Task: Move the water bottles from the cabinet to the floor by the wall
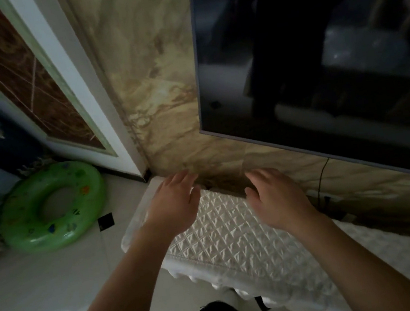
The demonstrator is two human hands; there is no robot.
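No water bottle shows in the head view. A low cabinet (237, 243) covered with a white quilted cloth stands against the marble wall (155, 89). My left hand (176, 204) hovers over the cabinet's left end, fingers spread, holding nothing. My right hand (275, 198) is beside it over the cabinet top near the wall, also spread and holding nothing. Both forearms reach in from the bottom of the frame.
A large dark TV screen (315, 61) hangs on the wall above the cabinet, with a cable (321, 180) dropping below it. A green swim ring (51, 208) lies on the pale tiled floor (60, 281) at left, near a white framed panel (69, 94).
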